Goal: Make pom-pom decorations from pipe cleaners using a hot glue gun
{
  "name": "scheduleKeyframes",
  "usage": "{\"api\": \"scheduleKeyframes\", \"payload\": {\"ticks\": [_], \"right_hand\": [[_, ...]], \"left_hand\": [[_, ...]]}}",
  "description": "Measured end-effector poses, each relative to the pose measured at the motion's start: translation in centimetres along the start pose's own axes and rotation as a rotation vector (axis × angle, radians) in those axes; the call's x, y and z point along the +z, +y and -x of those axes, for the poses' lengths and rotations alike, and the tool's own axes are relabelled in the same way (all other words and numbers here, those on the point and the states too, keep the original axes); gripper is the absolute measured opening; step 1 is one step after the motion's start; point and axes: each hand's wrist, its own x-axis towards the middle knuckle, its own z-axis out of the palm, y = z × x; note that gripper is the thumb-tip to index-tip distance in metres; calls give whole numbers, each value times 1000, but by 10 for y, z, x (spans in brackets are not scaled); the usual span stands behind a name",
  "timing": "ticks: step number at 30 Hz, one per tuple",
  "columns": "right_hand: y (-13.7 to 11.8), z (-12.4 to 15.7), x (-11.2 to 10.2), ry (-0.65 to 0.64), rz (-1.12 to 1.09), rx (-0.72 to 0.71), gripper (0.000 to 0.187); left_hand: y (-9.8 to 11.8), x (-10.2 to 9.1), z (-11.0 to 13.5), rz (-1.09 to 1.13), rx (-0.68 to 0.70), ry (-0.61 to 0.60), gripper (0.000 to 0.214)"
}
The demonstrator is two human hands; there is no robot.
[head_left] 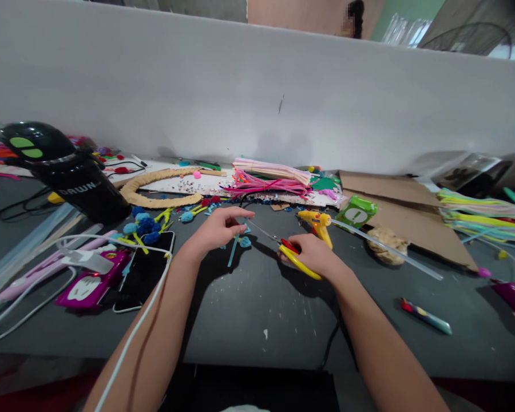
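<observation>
My left hand (221,229) pinches a light-blue pipe cleaner (233,252) between thumb and fingers, its straight end hanging below. A small blue fluffy piece (244,242) shows just beside the fingertips; whether it is joined to the stem I cannot tell. My right hand (304,254) is closed around pliers (301,263) with yellow and red handles, their tip toward my left hand. A thin grey line (261,230) runs from the tip to the left fingers; whether it is wire or part of the tool is unclear.
Right of my hands lie a yellow glue gun (320,223) with a long clear stick, a green box (357,212) and cardboard (412,229). At left are a phone (148,274), a purple device (94,283), a white cable and a black bottle (81,189). Pink pipe cleaners (270,186) lie behind.
</observation>
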Motion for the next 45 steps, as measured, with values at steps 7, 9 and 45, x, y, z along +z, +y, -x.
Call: {"api": "scheduleKeyframes", "payload": {"ticks": [7,9,45], "right_hand": [[-3,1,-3,-25,-11,10,37],[-4,1,-3,-28,-7,16,37],[4,0,-15,41,154,264,33]], "left_hand": [[4,1,1,39,-23,-15,40],[4,1,1,37,-19,-15,40],[-16,-7,-1,-173,-115,102,48]]}}
